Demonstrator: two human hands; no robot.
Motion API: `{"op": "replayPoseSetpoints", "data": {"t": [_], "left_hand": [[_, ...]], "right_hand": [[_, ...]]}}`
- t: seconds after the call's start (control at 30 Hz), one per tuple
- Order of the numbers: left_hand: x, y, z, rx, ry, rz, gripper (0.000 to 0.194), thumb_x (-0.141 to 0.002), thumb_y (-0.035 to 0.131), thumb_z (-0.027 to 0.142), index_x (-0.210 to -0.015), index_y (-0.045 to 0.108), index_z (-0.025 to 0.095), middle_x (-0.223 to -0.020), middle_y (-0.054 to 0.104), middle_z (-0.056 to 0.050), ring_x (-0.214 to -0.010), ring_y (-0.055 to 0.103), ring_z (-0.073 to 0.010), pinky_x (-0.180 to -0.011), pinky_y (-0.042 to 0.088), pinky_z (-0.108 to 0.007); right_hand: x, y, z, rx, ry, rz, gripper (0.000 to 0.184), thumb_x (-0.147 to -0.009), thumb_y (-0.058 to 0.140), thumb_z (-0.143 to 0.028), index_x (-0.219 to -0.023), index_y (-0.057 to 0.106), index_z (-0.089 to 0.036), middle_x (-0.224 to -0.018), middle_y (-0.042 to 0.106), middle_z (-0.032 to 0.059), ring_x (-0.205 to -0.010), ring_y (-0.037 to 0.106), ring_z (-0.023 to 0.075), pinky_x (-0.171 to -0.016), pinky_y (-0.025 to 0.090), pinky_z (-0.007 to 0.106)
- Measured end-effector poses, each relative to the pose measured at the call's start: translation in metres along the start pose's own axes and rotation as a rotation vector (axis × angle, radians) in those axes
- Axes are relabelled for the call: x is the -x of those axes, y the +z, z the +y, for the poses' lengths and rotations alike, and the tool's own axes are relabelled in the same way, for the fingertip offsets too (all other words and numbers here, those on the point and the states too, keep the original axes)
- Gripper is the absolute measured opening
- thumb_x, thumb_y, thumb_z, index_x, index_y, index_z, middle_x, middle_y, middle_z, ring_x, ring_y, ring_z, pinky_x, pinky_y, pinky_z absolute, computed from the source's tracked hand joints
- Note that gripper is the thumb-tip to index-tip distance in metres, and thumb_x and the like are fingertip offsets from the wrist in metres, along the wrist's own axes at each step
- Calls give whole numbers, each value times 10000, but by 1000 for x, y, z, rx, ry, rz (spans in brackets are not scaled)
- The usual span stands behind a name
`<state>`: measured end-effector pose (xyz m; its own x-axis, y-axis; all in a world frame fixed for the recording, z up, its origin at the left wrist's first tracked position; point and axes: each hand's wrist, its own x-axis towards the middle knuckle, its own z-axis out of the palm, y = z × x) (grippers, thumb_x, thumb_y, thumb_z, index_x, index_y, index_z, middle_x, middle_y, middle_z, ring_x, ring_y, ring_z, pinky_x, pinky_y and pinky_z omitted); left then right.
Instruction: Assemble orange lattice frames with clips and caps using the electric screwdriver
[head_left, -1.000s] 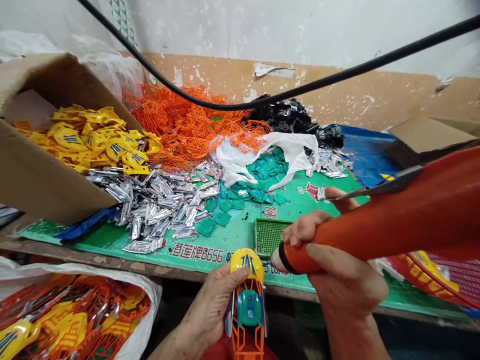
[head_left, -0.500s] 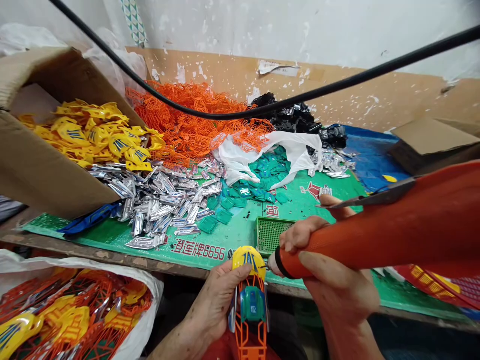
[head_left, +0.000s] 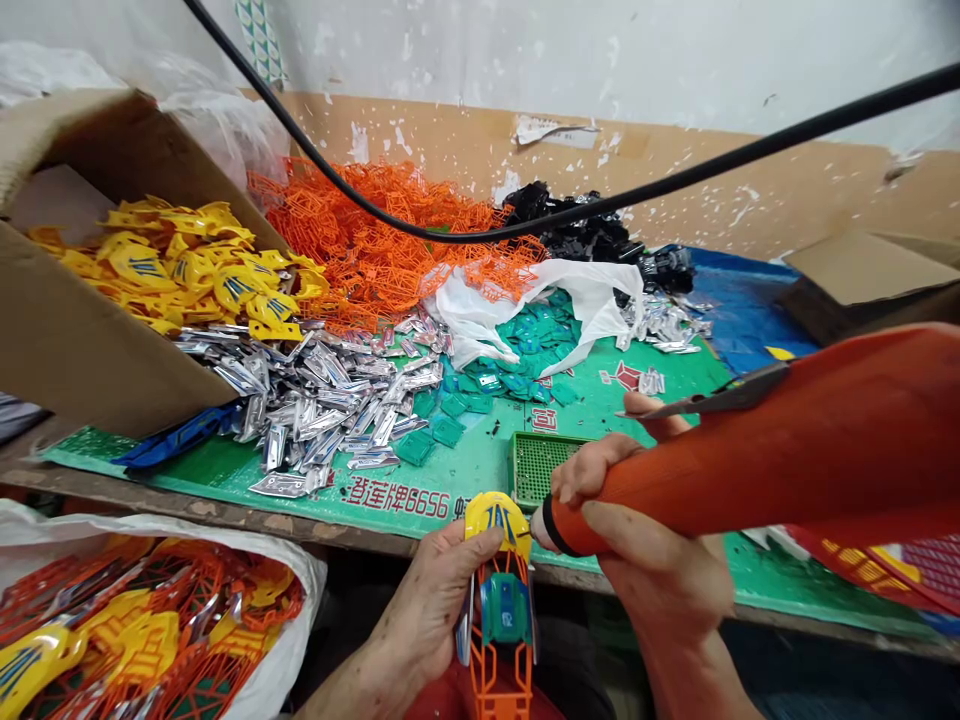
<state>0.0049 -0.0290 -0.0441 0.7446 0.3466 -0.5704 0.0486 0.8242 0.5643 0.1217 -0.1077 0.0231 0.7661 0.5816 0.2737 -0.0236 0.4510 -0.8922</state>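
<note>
My left hand (head_left: 435, 580) is closed on a toy car body (head_left: 505, 608), its thumb pressed on the yellow hood (head_left: 495, 512). The body has an orange lattice frame, a green middle piece and silvery side panels. Wrapped round an orange power screwdriver (head_left: 720, 485) with a silver lever, my right hand (head_left: 652, 570) keeps the tool tilted, tip towards the left. The tip meets the right edge of the hood; the exact contact point is too small to tell. Behind the hood stands a green mesh basket (head_left: 534, 465) on the table.
Silver panels (head_left: 330, 400), green pieces (head_left: 540, 335), orange frames (head_left: 390, 230) and black parts (head_left: 577, 225) lie heaped on the green table. A cardboard box (head_left: 97, 340) holds yellow hoods; a white bag (head_left: 300, 590) holds assembled bodies. A black cable (head_left: 480, 236) hangs across.
The screwdriver and my right hand have shifted slightly left, bringing the tip nearer the hood. The cable's left end has swung right. My left hand stays nearly still with the car body.
</note>
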Motion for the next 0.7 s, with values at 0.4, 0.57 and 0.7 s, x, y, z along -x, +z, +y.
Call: {"op": "replayPoseSetpoints", "data": {"t": [0.4, 0.57, 0.7], "left_hand": [[2, 2, -4, -61, 40, 81, 368, -580, 840, 366, -806, 705, 108, -567, 635, 0, -400, 464, -63, -390, 397, -173], [2, 1, -6, -80, 56, 71, 368, -606, 825, 370, -834, 699, 111, -583, 638, 3, -403, 458, -61, -393, 399, -172], [4, -1, -5, -94, 72, 36, 340, -654, 799, 375, -855, 698, 120, -610, 647, 1, -425, 475, -62, -417, 410, -169]], "right_hand": [[6, -4, 11, 29, -61, -36, 543, -673, 676, -98, -1137, 483, -303, -685, 612, -71, -595, 554, 129, -628, 497, 317], [7, -2, 13, 49, -39, 3, 552, -651, 673, -96, -1127, 470, -289, -671, 601, -74, -589, 550, 133, -631, 503, 330], [6, -1, 7, 38, -34, -2, 576, -640, 677, -98, -1146, 474, -285, -667, 607, -67, -585, 559, 141, -622, 503, 341]]}}
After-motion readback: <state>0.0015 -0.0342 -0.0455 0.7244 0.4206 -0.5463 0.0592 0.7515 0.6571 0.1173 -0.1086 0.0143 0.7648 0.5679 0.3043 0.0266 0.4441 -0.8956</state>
